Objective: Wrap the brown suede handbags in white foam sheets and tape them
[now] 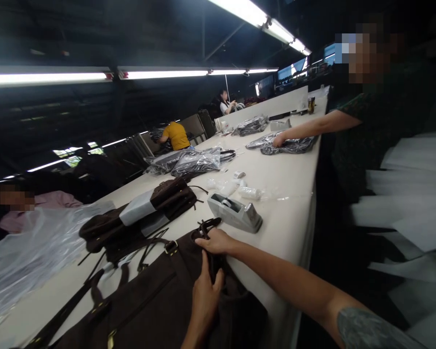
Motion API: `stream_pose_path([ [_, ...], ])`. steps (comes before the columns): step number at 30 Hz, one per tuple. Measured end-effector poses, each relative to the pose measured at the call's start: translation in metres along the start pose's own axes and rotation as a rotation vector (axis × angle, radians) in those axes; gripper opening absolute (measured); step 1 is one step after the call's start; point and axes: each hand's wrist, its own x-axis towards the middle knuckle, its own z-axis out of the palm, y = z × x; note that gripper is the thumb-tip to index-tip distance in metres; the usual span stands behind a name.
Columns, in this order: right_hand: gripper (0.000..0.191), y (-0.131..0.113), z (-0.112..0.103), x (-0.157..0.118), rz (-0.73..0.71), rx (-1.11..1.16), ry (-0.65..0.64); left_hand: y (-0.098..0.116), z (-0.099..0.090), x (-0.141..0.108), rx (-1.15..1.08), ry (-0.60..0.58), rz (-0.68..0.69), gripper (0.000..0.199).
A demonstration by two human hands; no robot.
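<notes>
A dark brown fabric bag with brass-coloured buckles and zip pull lies before me on the white table. My right hand is closed on a strap at the bag's upper end, beside a small dark buckle. Just below it, my left hand rests against the same end of the bag. Its index finger points up and its thumb stands apart, with dark strap material between them; the other fingers are hidden. Long straps trail off the bag's left side.
Folded brown bags with a pale paper band lie beyond. A grey tape dispenser stands near my right hand. Plastic-wrapped bags lie farther along the table. Clear plastic sheets cover the left. A co-worker's hand touches a wrapped bag.
</notes>
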Motion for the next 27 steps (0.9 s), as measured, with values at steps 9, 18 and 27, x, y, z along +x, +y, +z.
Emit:
stream_pose_path([
  [9, 0.019, -0.009, 0.027, 0.005, -0.022, 0.244, -0.016, 0.003, 0.008, -0.018, -0.066, 0.019, 0.123, 0.069],
  [18, 0.031, 0.004, 0.03, 0.016, -0.106, 0.087, 0.009, -0.023, 0.027, -0.033, 0.019, 0.161, 0.363, 0.055],
  [27, 0.036, 0.002, 0.024, 0.022, -0.196, -0.041, -0.029, -0.034, 0.027, -0.056, 0.008, -0.039, 0.438, 0.051],
])
